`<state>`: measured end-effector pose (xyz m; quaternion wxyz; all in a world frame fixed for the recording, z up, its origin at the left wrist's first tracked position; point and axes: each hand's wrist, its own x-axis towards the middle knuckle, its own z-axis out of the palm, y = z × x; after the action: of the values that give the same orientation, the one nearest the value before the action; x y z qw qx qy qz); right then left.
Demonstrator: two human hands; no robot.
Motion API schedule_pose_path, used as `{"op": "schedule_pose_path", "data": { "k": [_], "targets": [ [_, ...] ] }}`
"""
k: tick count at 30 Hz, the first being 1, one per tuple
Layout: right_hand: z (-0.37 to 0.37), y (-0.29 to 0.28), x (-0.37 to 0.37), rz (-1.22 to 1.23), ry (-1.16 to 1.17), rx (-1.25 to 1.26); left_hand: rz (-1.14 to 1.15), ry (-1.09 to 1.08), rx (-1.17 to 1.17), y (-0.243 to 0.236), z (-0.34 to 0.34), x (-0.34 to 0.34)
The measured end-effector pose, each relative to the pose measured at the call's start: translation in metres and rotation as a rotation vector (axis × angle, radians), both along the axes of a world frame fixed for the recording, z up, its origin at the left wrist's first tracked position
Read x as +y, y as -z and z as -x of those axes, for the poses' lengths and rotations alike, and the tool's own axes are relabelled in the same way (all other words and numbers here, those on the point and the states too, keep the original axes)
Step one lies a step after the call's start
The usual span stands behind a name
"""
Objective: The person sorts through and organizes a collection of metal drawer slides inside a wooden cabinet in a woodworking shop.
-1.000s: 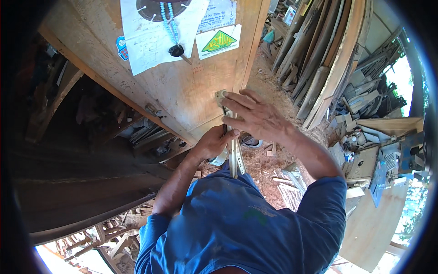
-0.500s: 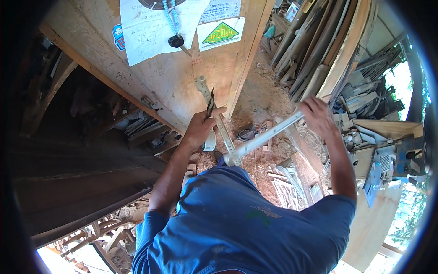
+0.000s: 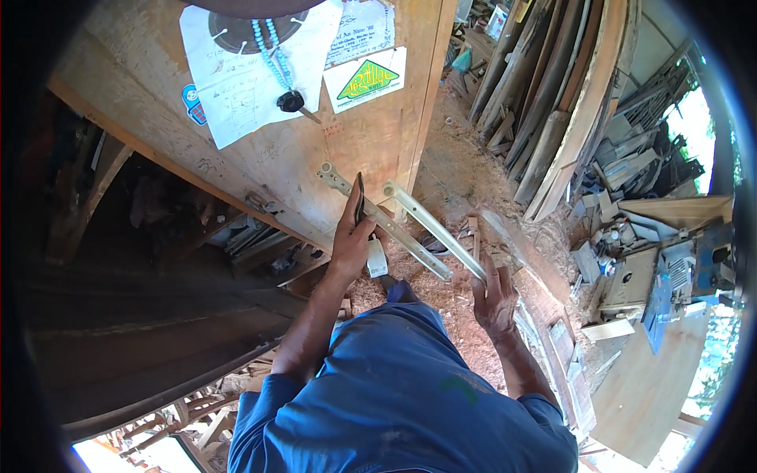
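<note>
Nearby, a blue shirt [image 3: 378, 378] fills the bottom of the view. Beyond it, the left hand [image 3: 352, 243] grips the left rail [image 3: 412, 244], a long strip with holes, plus a dark, thin piece [image 3: 359, 197] that seems to be some kind of tool, though it is too small to tell. The right hand [image 3: 495, 299] pinches the lower end of the pale right rail [image 3: 436, 229] between bent fingers. Both rails slant down to the right, side by side and apart, their upper ends in front of the panel [image 3: 276, 169] around its near corner. Farther up the panel, a green and yellow sticker [image 3: 367, 79] sits toward the right edge, with a paper [image 3: 236, 98] and pale blue beads [image 3: 272, 55] to its left. Past the panel's right edge, tall boards [image 3: 564, 118] lean together.
</note>
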<state>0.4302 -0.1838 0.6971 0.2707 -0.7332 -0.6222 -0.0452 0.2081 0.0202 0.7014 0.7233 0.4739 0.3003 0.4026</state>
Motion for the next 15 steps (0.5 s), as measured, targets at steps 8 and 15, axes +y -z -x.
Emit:
{"op": "schedule_pose_path", "data": {
  "k": [8,15],
  "targets": [
    [0.032,-0.004,-0.004,0.033,0.079,0.278,0.017,-0.076,0.05,-0.007,-0.006,-0.004],
    [0.035,0.002,-0.005,0.09,0.022,0.47,0.028,-0.054,0.068,0.003,-0.001,0.002]
  ]
}}
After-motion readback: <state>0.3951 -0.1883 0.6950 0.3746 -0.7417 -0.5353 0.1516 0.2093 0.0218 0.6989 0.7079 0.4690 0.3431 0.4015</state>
